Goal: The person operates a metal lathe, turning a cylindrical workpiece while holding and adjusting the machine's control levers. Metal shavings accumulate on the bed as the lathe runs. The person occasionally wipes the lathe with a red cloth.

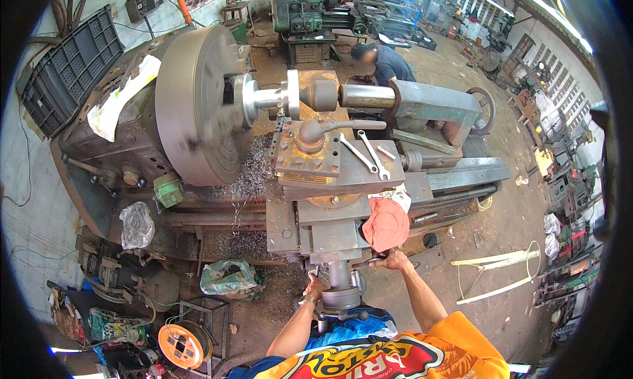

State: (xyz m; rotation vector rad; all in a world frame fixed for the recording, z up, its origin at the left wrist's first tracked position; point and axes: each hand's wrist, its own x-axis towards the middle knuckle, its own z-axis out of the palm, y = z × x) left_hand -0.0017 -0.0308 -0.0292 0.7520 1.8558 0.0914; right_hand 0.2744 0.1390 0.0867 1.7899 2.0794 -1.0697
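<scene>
A large lathe fills the middle of the view. Its big round chuck (198,102) is blurred with spin and holds a shiny metal workpiece (264,98), whose other end rests against the tailstock (422,105). The tool post (310,151) sits just below the workpiece. My left hand (315,288) grips the handle of the cross-slide handwheel (341,296) at the front of the carriage. My right hand (393,260) holds a dark lever on the carriage's right front, just below a red cloth (386,224).
Two wrenches (366,153) lie on the carriage top. Metal shavings (254,171) pile under the chuck. Plastic bags (137,224), an orange cable reel (181,345) and clutter sit on the floor at left. Another person (386,62) bends behind the lathe. More machines stand behind.
</scene>
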